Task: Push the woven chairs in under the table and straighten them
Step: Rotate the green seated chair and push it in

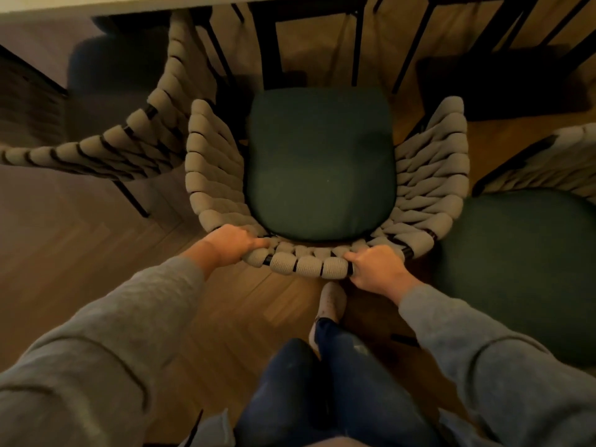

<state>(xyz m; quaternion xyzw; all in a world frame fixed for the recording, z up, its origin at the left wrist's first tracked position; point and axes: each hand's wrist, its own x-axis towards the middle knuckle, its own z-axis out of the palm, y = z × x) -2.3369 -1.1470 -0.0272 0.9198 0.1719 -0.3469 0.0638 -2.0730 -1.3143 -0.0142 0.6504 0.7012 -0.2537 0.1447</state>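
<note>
Knit-sleeved left hand (230,245), right hand (375,267) grip curved rope-woven chair (319,162) back.

Woven green-cushioned chair (319,162) facing table (96,4)

Herringbone wood floor (80,233) bears 3 woven seats: left chair (106,146), middle chair (209,162), right chair (516,253); also 1 slippered foot (332,301).

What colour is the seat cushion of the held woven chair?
The rounded seat cushion is dark green; head view.
</note>
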